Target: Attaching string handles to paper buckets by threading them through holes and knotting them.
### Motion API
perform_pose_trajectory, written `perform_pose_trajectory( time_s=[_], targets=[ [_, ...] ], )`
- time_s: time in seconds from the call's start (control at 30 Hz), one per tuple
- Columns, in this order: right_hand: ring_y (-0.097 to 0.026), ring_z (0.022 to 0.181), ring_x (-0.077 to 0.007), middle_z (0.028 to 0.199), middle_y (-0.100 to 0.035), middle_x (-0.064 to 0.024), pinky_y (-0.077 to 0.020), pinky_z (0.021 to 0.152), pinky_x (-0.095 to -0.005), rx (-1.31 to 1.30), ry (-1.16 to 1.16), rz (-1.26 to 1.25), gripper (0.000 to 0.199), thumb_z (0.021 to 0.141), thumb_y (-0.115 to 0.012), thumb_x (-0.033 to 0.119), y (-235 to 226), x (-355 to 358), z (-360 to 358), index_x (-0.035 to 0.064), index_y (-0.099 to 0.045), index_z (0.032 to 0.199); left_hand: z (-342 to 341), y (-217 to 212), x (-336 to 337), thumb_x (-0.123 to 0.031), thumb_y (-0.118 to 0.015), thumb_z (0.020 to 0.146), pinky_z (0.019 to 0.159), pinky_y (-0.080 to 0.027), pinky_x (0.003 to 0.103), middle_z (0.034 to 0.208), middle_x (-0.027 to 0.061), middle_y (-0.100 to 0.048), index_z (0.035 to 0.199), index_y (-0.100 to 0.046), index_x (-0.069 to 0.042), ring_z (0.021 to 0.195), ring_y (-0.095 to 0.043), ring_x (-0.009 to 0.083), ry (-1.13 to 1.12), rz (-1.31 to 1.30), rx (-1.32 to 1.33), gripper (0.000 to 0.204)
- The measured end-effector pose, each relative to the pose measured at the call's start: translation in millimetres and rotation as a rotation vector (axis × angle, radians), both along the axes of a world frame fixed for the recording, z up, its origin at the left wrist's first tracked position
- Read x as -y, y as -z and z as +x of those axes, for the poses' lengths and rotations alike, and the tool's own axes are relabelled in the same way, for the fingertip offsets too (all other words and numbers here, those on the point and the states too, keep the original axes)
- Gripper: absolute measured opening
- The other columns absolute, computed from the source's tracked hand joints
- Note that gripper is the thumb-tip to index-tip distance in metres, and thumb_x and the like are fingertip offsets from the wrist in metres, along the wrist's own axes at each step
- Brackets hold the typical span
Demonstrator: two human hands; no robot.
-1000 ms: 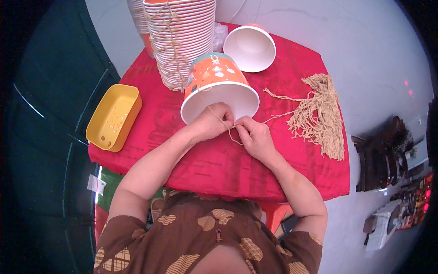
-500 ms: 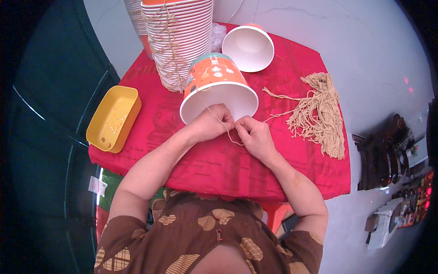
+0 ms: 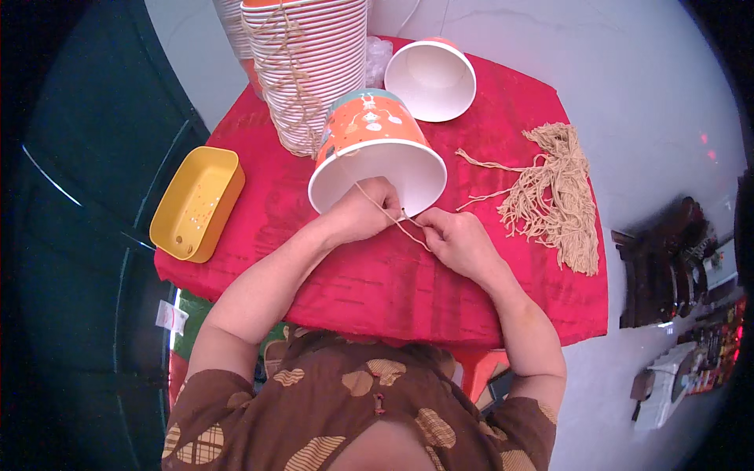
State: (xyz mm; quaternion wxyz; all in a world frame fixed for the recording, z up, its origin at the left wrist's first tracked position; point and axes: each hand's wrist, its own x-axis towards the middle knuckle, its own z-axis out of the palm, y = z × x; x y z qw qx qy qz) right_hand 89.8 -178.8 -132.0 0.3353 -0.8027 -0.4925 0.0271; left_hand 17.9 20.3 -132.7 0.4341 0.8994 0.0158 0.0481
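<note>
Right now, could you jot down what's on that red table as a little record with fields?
surface: red tablecloth
left hand: at the rim of an orange paper bucket lying on its side, pinching a beige string
right hand: holds the same string's other end
right side: bundle of beige strings
behind: tall stack of paper buckets, one loose white paper bucket
left edge: yellow plastic tray

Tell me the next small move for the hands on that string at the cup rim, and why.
Probably pull the string taut. The left hand pinches it at the rim of the orange paper cup, the right hand holds its other end beside the cup, and the piece between them looks slack.
</note>
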Motion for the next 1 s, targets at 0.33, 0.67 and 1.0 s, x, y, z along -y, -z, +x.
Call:
perform_pose_trajectory(
  time_s=[0.33,0.67,1.0],
  targets=[
    [-0.064,0.062,-0.0343,0.069,-0.063,-0.0189,-0.0505,0.056,-0.0423,0.015,0.035,-0.033,0.014,0.080,-0.056,0.003,-0.7,-0.7,-5.3,0.0031,-0.063,0.092,0.4,2.4,0.1,-0.006,-0.063,0.079,0.060,-0.045,0.032,0.072,0.0082,-0.060,0.069,-0.058,0.000,0.067,-0.056,0.0149,-0.035,0.007,-0.011,0.012],
    [-0.063,0.059,-0.0344,0.065,-0.061,-0.0192,-0.0494,0.054,-0.0424,0.030,-0.032,0.050,0.008,0.078,-0.054,0.001,3.2,-1.1,-7.0,0.0010,-0.060,0.084,0.2,-1.4,10.4,-0.007,-0.060,0.077,0.059,-0.045,0.037,0.070,0.0166,-0.062,0.071,-0.060,0.002,0.064,-0.059,0.0232,-0.154,0.142,-0.022,0.011],
    [-0.065,0.060,-0.0328,0.066,-0.063,-0.0185,-0.0504,0.056,-0.0401,-0.001,-0.075,0.031,0.011,0.077,-0.056,0.005,5.2,1.5,-1.2,-0.0003,-0.063,0.084,3.5,3.0,13.3,-0.008,-0.060,0.078,0.063,-0.049,0.041,0.075,0.0210,-0.064,0.073,-0.062,0.003,0.071,-0.064,0.0314,-0.214,0.212,0.006,0.012]
  ],
)
